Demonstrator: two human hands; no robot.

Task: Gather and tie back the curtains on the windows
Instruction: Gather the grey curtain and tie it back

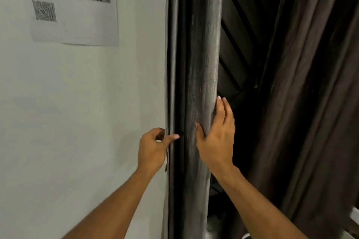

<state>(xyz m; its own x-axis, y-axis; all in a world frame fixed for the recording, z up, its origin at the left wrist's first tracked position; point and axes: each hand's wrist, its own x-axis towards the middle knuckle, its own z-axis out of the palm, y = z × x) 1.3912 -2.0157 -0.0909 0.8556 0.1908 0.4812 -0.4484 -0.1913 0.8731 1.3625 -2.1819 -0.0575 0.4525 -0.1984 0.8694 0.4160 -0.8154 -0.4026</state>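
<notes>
A dark grey curtain [196,60] hangs bunched into a narrow vertical column beside the white wall. My left hand [153,149] is at the column's left edge, its thumb laid across the folds and its fingers curled behind the edge, gripping it. My right hand [217,134] rests flat on the column's right side with fingers straight and pointing up, the thumb pressing the front folds. A second, brown curtain [303,93] hangs in loose folds to the right.
A white wall [77,112] fills the left, with a printed sheet [77,11] bearing a QR code taped high up. Between the two curtains shows a dark window with slanted slats [239,31]. A pale edge [354,217] shows at the lower right.
</notes>
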